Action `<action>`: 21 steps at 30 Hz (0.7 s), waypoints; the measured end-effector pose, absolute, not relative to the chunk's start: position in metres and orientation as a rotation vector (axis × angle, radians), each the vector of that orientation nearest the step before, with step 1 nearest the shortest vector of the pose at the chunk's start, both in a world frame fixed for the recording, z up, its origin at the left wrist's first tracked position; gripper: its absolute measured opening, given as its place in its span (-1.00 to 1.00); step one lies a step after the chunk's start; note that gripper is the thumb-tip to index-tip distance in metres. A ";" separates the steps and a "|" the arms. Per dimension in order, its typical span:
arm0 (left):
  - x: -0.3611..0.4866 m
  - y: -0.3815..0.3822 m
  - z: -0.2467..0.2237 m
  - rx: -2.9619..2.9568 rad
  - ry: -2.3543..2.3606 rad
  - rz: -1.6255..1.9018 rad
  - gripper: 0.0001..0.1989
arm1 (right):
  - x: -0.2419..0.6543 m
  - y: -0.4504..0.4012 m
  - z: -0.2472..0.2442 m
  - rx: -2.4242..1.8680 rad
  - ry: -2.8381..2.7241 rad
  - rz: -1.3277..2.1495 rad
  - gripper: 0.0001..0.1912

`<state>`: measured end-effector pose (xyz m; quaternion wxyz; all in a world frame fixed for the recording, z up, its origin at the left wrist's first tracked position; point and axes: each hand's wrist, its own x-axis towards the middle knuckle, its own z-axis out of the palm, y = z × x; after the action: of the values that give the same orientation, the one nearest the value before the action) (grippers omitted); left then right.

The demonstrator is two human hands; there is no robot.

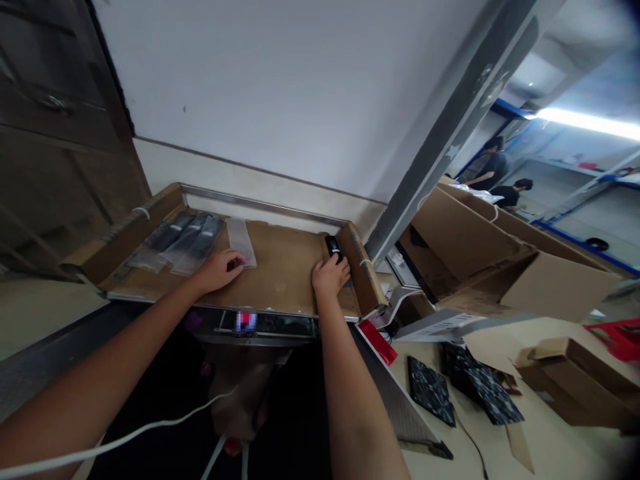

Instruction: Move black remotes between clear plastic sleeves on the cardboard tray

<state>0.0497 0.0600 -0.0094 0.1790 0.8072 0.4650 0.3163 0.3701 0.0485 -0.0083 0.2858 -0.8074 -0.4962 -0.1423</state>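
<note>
My left hand [223, 270] is over the tray, its fingers curled and thumb tip close to them at the lower edge of a translucent plastic bag [241, 241], which appears pinched there. To its left lie several plastic bags with dark, long items [193, 240] inside, overlapping each other. My right hand [330, 275] is closed around the near end of a black elongated object [333, 247] with a small pale label; its exact kind does not show. This object lies along the right side of the cardboard-lined tray [280, 283].
Raised cardboard walls [361, 267] edge the tray at both sides. Beyond it stands a white wall [280, 87]. At right are a large open carton [480, 253], a smaller carton [580, 380] and dark patterned packages [430, 390] on the floor. Two people [493, 167] are far off.
</note>
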 end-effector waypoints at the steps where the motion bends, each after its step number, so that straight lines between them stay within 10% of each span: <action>1: 0.050 0.059 -0.009 2.276 1.317 0.895 -0.77 | 0.375 0.053 -0.009 -2.184 -1.309 -0.400 -0.62; 21: 0.054 0.053 -0.001 2.295 1.372 0.938 -0.71 | 0.387 0.056 -0.001 -2.151 -1.433 -0.005 -0.55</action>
<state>0.0541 0.0530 -0.0014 0.1533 0.8003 0.4785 0.3271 0.3868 0.0564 -0.0015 0.2751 -0.8001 -0.5330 -0.0020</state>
